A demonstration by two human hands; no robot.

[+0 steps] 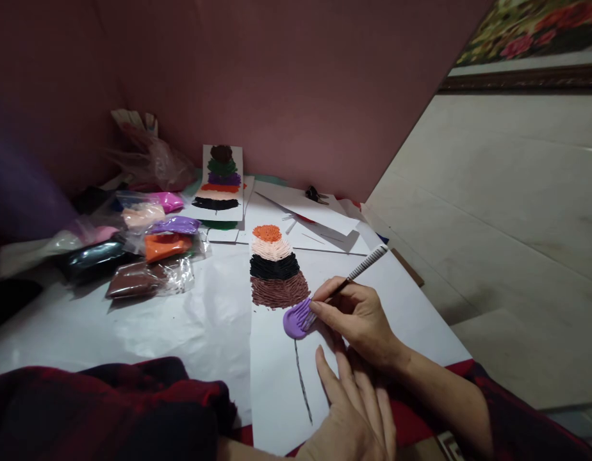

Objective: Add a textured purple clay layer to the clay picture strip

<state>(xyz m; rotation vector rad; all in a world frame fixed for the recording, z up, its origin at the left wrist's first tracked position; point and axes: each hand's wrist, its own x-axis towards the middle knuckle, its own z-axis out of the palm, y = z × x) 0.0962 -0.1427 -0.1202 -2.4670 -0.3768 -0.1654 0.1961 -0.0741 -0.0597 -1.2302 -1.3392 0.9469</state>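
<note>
My right hand (pixel 358 314) is pinched around a thin tool (pixel 353 276) with a white patterned handle, and its tip sits in a flat lump of purple clay (pixel 296 320) that I am combing into ridges. The purple clay lies on a white card (pixel 277 384) in front of me on the bench (pixel 132 326), just below a brown ridged band (pixel 279 291); above that come a black band (pixel 274 266), a pale peach band (pixel 271 248) and an orange top (pixel 267 232), each touching the next. A dark pencil line (pixel 303 384) runs down the card from the purple clay. My left hand (pixel 353 410) lies flat and released on the lower part of the card, fingers spread, holding nothing and pressing the card down.

To the left on the bench are clay packs in clear bags (pixel 152 250): brown, orange, purple, pink, black. Further back a finished card (pixel 220 182) with stacked colour bands leans near the pink wall (pixel 300 96), with loose white sheets (pixel 315 218) beside it. A dark red cloth (pixel 108 410) covers the near left edge
</note>
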